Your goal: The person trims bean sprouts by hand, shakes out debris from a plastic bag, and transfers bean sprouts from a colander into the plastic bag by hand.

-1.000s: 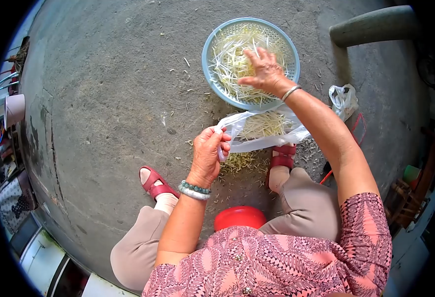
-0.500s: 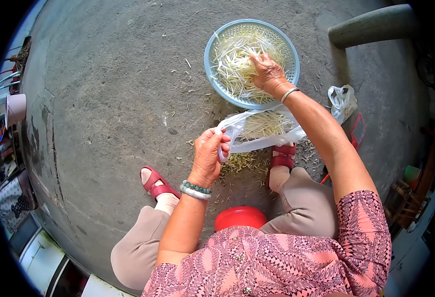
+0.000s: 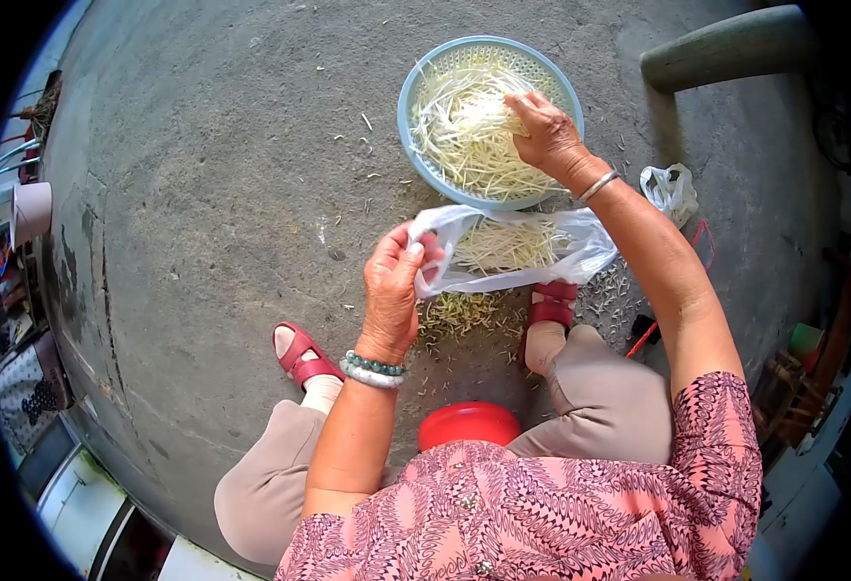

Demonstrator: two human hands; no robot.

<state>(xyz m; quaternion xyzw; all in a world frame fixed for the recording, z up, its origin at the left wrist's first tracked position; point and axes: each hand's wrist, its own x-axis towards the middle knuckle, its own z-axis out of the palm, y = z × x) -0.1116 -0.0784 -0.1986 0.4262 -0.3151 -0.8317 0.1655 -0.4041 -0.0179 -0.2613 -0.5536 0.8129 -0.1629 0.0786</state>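
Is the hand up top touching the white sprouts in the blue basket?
Touching. The head view shows the right hand inside the blue basket, its fingers closed on a bunch of bean sprouts, with no gap.

Concrete floor (image 3: 212, 194), blue basket (image 3: 416, 73), plastic bag (image 3: 580, 247), scattered sprout trimmings (image 3: 459, 312)

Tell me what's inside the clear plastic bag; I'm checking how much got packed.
The plastic bag, its mouth gripped by the left hand, holds a layer of bean sprouts. Folds in the plastic hide how deep the pile goes.
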